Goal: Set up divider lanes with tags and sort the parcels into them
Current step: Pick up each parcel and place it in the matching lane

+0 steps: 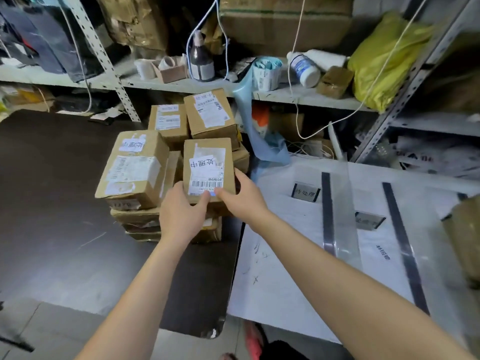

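A stack of brown cardboard parcels [135, 165] with white labels stands on a dark table [52, 203]. Both hands hold the front top parcel [207, 154], which bears a handwritten white label and a barcode. My left hand [181, 211] grips its near left corner. My right hand [241, 196] grips its right edge. To the right lies a white sheet [285, 268] with dark divider strips [327, 211] [401, 242] forming lanes. Two small tags [306, 192] [370, 220] stand in the lanes. Another brown parcel [465, 235] sits at the sheet's far right edge.
Metal shelving [259, 92] runs behind the tables, cluttered with bottles, a yellow bag [381, 61], boxes and white cords. A blue plastic bag [259, 141] hangs beside the parcel stack. The floor and a red shoe [253, 341] show at the bottom.
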Tool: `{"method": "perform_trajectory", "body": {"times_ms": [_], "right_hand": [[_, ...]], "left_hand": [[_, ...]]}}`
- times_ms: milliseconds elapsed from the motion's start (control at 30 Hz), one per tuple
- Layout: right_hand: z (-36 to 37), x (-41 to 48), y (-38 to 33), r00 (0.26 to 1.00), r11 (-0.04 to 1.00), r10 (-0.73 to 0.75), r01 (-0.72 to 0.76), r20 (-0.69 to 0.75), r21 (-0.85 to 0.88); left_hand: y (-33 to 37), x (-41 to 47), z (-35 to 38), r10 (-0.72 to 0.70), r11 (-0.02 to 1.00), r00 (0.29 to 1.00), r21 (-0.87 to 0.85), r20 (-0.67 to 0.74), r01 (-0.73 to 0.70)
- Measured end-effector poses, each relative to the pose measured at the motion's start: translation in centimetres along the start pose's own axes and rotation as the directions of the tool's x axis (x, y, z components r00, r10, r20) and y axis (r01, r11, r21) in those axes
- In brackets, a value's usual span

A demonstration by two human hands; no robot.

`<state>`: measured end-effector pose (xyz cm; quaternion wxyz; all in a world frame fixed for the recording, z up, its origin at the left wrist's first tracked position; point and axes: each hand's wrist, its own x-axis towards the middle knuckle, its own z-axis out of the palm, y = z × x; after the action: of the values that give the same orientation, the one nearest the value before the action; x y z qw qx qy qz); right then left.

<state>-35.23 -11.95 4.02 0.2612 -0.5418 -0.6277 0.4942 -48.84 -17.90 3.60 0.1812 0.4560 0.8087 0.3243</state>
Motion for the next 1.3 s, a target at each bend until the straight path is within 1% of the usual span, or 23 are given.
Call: {"method": "perform_trajectory", "body": {"times_ms": [67,133,233,333,500,567,667,733,833,900,1000,1100,1233,1300], "right_hand": [[-1.1,-1.4,-0.9,0.997,0.999,-0.020,0.022,-0.073,0.031],[-2.6,-2.8,-1.6,0.992,0.998,-0.023,0.030,-0.127,0.051],[-6.5,-5.7,-1.4,0.966,0.999,-0.004,0.014,-0.259,0.037],[-11.1,-9.1,0.2,0.917,1.000,0.008,-0.004,-0.399,0.013],[-18.6,-15.2,4.2,0.830,0.996,0.093,-0.085,-0.550,0.040],[-21.1,-17.0,6.4,0.804,0.991,0.134,-0.113,-0.579,0.072],[-24.6,-19.0,9.9,0.783,0.983,0.177,-0.165,-0.597,0.075],[-26.8,-19.6,12.9,0.787,0.980,0.190,-0.191,-0.587,0.061],[-29.8,-19.6,17.4,0.816,0.969,0.233,-0.242,-0.528,0.053],[-31.3,-19.2,20.5,0.855,0.959,0.264,-0.283,-0.447,0.026],[-32.0,-18.2,24.3,0.888,0.933,0.329,-0.358,-0.322,-0.034],[-31.9,-16.7,26.7,0.900,0.916,0.359,-0.391,-0.248,-0.090],[-31.1,-14.7,28.4,0.889,0.889,0.402,-0.436,-0.220,-0.138],[-30.5,-13.9,29.3,0.879,0.874,0.419,-0.459,-0.228,-0.160]], "left_hand": [[1.3,-0.6,-0.7,0.093,0.995,0.996,-0.028,-0.014,-0.093],[2.9,-1.1,-1.2,0.139,0.989,0.990,-0.054,-0.024,-0.140],[5.8,-2.8,-0.2,0.237,0.958,0.971,-0.175,0.041,-0.227],[9.2,-5.5,2.2,0.369,0.906,0.924,-0.262,0.104,-0.333],[14.9,-11.3,7.2,0.469,0.855,0.846,-0.370,0.255,-0.362],[16.4,-13.2,9.7,0.489,0.853,0.814,-0.365,0.314,-0.372],[18.5,-15.6,13.7,0.463,0.880,0.791,-0.309,0.400,-0.360],[19.6,-17.4,16.6,0.444,0.895,0.778,-0.260,0.444,-0.363],[20.6,-20.0,21.3,0.350,0.935,0.796,-0.126,0.494,-0.332],[21.0,-21.4,24.2,0.252,0.957,0.817,-0.007,0.518,-0.290],[21.1,-22.5,27.5,0.103,0.975,0.841,0.112,0.532,-0.191],[20.9,-23.0,29.6,0.025,0.980,0.851,0.157,0.524,-0.126],[20.6,-23.3,31.2,-0.066,0.975,0.835,0.214,0.547,-0.063],[20.4,-23.3,31.8,-0.105,0.970,0.834,0.242,0.542,-0.035]]}}
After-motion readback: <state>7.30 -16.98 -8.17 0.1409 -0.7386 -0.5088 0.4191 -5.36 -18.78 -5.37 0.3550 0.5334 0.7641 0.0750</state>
